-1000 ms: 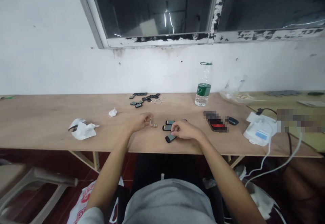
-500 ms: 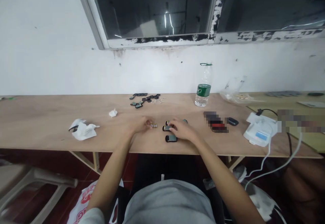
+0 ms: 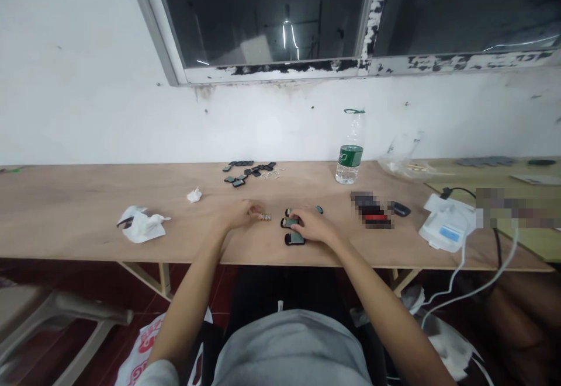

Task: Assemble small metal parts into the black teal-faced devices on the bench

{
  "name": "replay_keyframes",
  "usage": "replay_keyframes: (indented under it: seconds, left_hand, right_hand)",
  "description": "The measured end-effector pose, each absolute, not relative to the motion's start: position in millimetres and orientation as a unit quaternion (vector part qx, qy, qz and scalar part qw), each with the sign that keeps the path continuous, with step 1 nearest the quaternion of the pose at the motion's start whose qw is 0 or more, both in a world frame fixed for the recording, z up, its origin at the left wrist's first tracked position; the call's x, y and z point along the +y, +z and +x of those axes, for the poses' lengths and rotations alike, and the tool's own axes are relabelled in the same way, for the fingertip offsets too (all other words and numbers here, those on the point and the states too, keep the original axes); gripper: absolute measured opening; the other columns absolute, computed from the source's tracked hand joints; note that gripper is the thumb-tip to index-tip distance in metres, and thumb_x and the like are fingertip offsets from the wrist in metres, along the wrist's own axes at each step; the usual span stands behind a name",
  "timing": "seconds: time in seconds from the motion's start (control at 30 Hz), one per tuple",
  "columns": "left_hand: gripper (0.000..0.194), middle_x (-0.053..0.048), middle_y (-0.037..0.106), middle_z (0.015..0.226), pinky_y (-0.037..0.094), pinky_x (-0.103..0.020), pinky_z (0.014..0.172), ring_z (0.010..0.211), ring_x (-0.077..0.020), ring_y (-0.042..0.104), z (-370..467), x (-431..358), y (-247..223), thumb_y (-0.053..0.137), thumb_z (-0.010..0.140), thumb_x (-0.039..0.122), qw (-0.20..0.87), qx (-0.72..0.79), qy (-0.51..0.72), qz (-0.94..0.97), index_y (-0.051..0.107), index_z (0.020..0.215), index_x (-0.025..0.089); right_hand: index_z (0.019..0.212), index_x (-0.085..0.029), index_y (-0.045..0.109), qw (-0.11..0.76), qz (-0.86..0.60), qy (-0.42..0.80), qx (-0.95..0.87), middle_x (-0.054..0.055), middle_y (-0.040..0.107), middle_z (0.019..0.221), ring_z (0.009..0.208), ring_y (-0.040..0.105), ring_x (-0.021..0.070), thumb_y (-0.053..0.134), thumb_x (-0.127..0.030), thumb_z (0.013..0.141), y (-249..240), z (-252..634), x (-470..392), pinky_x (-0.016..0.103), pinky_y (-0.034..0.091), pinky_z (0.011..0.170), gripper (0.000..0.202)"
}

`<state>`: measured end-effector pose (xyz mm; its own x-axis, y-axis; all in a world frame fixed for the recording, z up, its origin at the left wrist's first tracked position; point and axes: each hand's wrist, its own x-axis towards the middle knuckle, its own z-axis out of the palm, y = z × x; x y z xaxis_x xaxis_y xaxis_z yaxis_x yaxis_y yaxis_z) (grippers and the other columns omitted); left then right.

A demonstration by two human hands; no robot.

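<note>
My left hand [image 3: 246,213] rests on the table with its fingers curled. Its fingertips close on the end of a short row of small gold-and-silver pieces [image 3: 266,217]. To the right, my right hand [image 3: 310,223] has its thumb and fingers on a small black case with a grey-green panel [image 3: 287,222]. A similar black case [image 3: 294,239] lies just in front of it. Others are partly hidden behind my right hand, one black case [image 3: 319,209] showing past the knuckles.
At the back lie several black cases [image 3: 238,183] and small white bits [image 3: 272,174]. A water bottle [image 3: 349,164] stands back right. Crumpled tissue [image 3: 144,225] is on the left. On the right are a black oval object [image 3: 400,208] and a white box with cables [image 3: 447,225].
The view shifts very slightly. Both hands stay in nearly the same place, with only small finger movement at the black case under my right hand.
</note>
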<state>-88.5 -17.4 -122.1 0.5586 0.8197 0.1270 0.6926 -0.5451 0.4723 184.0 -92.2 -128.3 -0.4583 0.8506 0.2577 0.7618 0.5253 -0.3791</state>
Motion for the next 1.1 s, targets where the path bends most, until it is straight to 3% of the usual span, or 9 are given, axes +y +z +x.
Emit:
replay_keyframes:
  seconds: [0.17, 0.3, 0.5, 0.93, 1.1]
  left_hand:
    - [0.03, -0.009, 0.074, 0.104, 0.053, -0.033, 0.076, 0.084, -0.0222, 0.068, -79.0, -25.5, -115.6, 0.059, 0.089, 0.041, 0.179, 0.4, 0.204, 0.875, 0.071, 0.103, 0.017]
    - [0.024, -0.008, 0.073, 0.104, 0.054, -0.032, 0.077, 0.085, -0.0208, 0.068, -57.3, -38.1, -116.9, 0.054, 0.095, 0.033, 0.125, 0.339, 0.224, 0.905, 0.072, 0.102, 0.019]
    - [0.027, -0.01, 0.07, 0.119, 0.056, -0.032, 0.087, 0.102, -0.0208, 0.069, -25.5, -52.2, -127.4, 0.051, 0.1, 0.028, 0.049, 0.218, 0.307, 0.925, 0.065, 0.122, 0.02]
    - [0.026, -0.009, 0.072, 0.12, 0.059, -0.037, 0.094, 0.109, -0.0214, 0.069, -22.3, -55.9, -122.8, 0.054, 0.099, 0.023, -0.034, 0.194, 0.387, 0.901, 0.068, 0.121, 0.021]
    - [0.041, -0.009, 0.067, 0.129, 0.059, -0.037, 0.095, 0.117, -0.0214, 0.066, -27.7, -53.5, -126.3, 0.046, 0.095, 0.006, -0.066, 0.183, 0.374, 0.907, 0.064, 0.128, 0.023]
  right_hand:
    - [0.109, -0.018, 0.067, 0.246, -0.484, 0.148, -0.826, 0.006, 0.071, 0.099, 0.087, 0.062, 0.0191, 0.071, -0.013, 0.079, -130.8, 184.5, -91.1, 0.025, 0.042, 0.073, 0.03]
    - [0.094, -0.019, 0.073, 0.258, -0.477, 0.148, -0.827, 0.003, 0.072, 0.085, 0.075, 0.061, 0.0173, 0.07, -0.014, 0.078, -129.1, 188.1, -88.2, 0.025, 0.04, 0.066, 0.017]
    - [0.095, -0.019, 0.078, 0.354, -0.463, 0.212, -0.784, 0.003, 0.076, 0.081, 0.07, 0.065, 0.0174, 0.067, -0.024, 0.084, -112.9, 201.7, -92.1, 0.025, 0.047, 0.064, 0.016]
    - [0.092, -0.016, 0.069, 0.479, -0.446, 0.339, -0.676, 0.006, 0.073, 0.075, 0.066, 0.071, 0.0199, 0.069, -0.043, 0.083, -93.8, 197.2, -105.4, 0.027, 0.054, 0.058, 0.028]
    - [0.089, -0.017, 0.066, 0.497, -0.425, 0.365, -0.663, 0.005, 0.071, 0.073, 0.067, 0.07, 0.0199, 0.07, -0.048, 0.081, -93.2, 194.3, -106.6, 0.03, 0.057, 0.063, 0.032]
